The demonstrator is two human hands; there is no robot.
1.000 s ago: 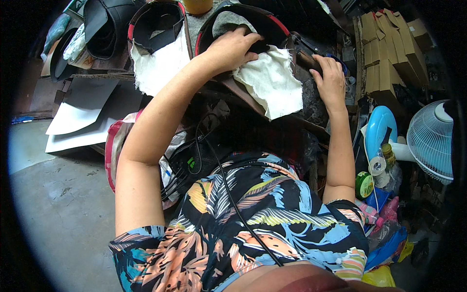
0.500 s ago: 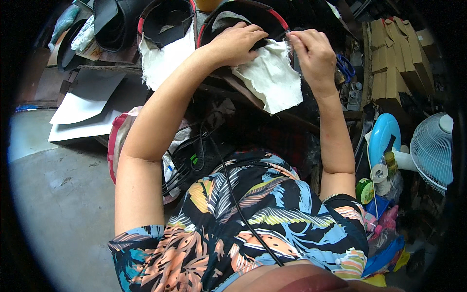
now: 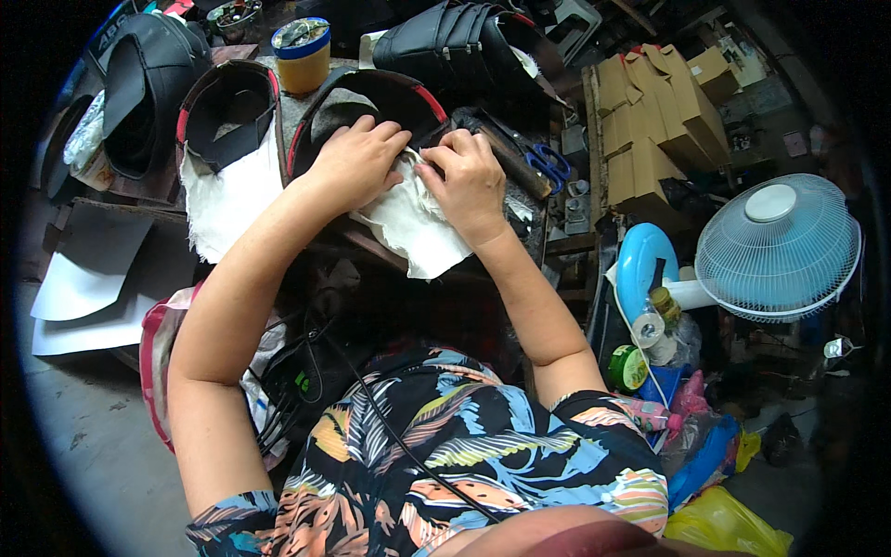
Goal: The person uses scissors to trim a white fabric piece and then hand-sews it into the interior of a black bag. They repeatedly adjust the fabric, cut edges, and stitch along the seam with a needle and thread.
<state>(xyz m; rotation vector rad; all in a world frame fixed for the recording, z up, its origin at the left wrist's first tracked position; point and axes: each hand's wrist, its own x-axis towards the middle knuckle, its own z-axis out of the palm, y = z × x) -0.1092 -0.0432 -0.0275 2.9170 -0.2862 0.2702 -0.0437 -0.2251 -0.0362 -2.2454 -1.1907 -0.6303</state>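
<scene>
On the workbench lies a black shoe upper [image 3: 379,84] with red tape along its rim and a frayed white cloth [image 3: 413,232] hanging from it. My left hand [image 3: 364,165] bends over the cloth's top edge, thumb and fingers closed on it. Close to its right, my right hand [image 3: 467,181] pinches the cloth's upper right part between thumb and forefinger. The exact grip is partly hidden by the fingers. A second black upper [image 3: 227,111], likewise red-edged and cloth-lined, lies to the left.
Behind the uppers stand a yellow tub with a blue rim [image 3: 302,65] and stacked strapped black uppers [image 3: 455,42]. Blue-handled scissors [image 3: 548,167] lie right of my hand. A fan [image 3: 780,251] and brown cardboard boxes [image 3: 654,130] are farther right; white sheets [image 3: 93,265] lie left.
My right hand has come from the upper's right rim down toward my left hand and now grips the cloth. The view has shifted right, showing more of the bench and fan.
</scene>
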